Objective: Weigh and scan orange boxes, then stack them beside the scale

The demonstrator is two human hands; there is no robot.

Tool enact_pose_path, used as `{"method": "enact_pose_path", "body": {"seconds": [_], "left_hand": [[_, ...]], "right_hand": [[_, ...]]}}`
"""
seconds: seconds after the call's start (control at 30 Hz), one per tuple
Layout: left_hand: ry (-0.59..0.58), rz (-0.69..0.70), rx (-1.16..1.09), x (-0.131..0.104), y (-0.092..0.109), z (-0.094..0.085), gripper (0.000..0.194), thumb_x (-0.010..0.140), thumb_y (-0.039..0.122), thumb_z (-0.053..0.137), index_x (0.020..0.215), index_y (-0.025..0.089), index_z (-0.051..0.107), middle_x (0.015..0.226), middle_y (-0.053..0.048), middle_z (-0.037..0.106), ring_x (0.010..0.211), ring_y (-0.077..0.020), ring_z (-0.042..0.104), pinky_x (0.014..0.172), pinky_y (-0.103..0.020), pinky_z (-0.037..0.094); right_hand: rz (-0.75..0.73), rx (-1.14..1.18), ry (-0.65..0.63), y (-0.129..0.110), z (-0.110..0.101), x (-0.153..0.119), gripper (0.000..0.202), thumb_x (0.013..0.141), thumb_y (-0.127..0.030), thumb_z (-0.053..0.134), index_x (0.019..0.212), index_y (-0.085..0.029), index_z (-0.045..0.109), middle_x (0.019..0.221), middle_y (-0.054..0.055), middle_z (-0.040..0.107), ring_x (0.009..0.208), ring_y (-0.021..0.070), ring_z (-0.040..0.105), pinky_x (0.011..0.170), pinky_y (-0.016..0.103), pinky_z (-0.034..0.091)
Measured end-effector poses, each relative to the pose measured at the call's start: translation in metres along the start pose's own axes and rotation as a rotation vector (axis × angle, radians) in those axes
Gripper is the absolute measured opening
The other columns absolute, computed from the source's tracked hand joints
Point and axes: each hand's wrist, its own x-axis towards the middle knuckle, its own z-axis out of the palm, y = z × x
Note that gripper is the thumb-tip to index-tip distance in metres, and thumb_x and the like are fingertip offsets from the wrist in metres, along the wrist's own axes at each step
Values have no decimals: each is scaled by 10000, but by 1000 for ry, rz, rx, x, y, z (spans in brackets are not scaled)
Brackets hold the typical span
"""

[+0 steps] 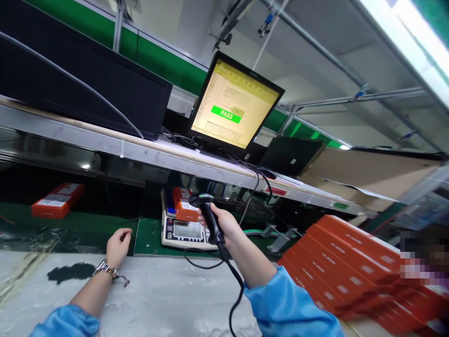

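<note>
My right hand (pixel 224 224) is wrapped round the grip of a black barcode scanner (pixel 211 222), its head tilted up to the left and its cable hanging down. Behind the scanner, an orange box (pixel 184 204) with a white label rests on a digital weighing scale (pixel 187 229). The scanner hides part of the scale. My left hand (pixel 118 245) hovers over the front of the bench to the left of the scale, its fingers loosely curled in with nothing visible in them.
Another orange box (pixel 58 200) lies at the left. Stacked orange boxes (pixel 336 267) fill the right side, near a partly blurred person. Above the bench, a shelf (pixel 147 150) carries a lit monitor (pixel 235 103) reading "PASS", loose cables and a large dark screen (pixel 77 70).
</note>
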Motion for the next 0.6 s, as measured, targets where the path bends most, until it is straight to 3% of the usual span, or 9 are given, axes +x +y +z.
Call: {"method": "enact_pose_path", "body": {"seconds": [0.13, 0.23, 0.3, 0.4, 0.5, 0.57, 0.6], "left_hand": [[-7, -25, 3, -1, -4, 0, 334, 689, 475, 509, 783, 203, 681, 873, -81, 711, 803, -258, 653, 724, -365, 532], [48, -42, 11, 0, -4, -3, 357, 687, 494, 506, 820, 207, 672, 883, -80, 699, 805, -266, 646, 746, -385, 530], [130, -47, 26, 5, -2, -10, 372, 695, 498, 501, 862, 206, 661, 905, -82, 682, 782, -261, 636, 757, -397, 532], [313, -49, 85, 22, -6, -31, 388, 724, 472, 479, 946, 194, 637, 1006, -103, 646, 852, -278, 627, 839, -445, 523], [495, -55, 226, 46, -19, -57, 431, 720, 446, 484, 1030, 176, 612, 1069, -145, 605, 1090, -366, 556, 1011, -550, 414], [607, -117, 299, 61, -28, -72, 535, 684, 484, 512, 1122, 182, 571, 1216, -170, 519, 1237, -432, 427, 1072, -606, 318], [633, -159, 319, 67, -30, -78, 627, 661, 519, 520, 1200, 199, 519, 1335, -172, 418, 1291, -464, 343, 1079, -631, 284]], "right_hand": [[-63, -70, -5, 2, 2, -2, 408, 1018, -297, 387, 807, -75, 657, 724, 134, 663, 603, 155, 629, 565, 197, 526], [-252, -327, -39, 28, 2, -11, 349, 969, -372, 434, 938, -95, 644, 675, 83, 649, 581, 178, 613, 584, 245, 523], [-445, -569, -133, 68, 3, -20, 337, 914, -361, 468, 1095, -124, 622, 785, 80, 674, 713, 232, 647, 715, 341, 549], [-667, -953, -296, 156, 7, -31, 509, 799, -237, 534, 1301, -158, 543, 1203, 127, 606, 1096, 303, 578, 979, 445, 467], [-507, -1391, -442, 234, 13, -31, 698, 669, -263, 726, 1326, -127, 531, 1253, 198, 568, 1032, 384, 605, 895, 475, 535], [-488, -1489, -457, 247, 15, -25, 730, 646, -347, 792, 1311, -161, 556, 1264, 193, 562, 1020, 397, 607, 862, 490, 551], [-539, -1474, -432, 238, 16, -21, 718, 671, -388, 787, 1319, -183, 555, 1302, 177, 538, 1080, 390, 578, 898, 492, 533]]}}
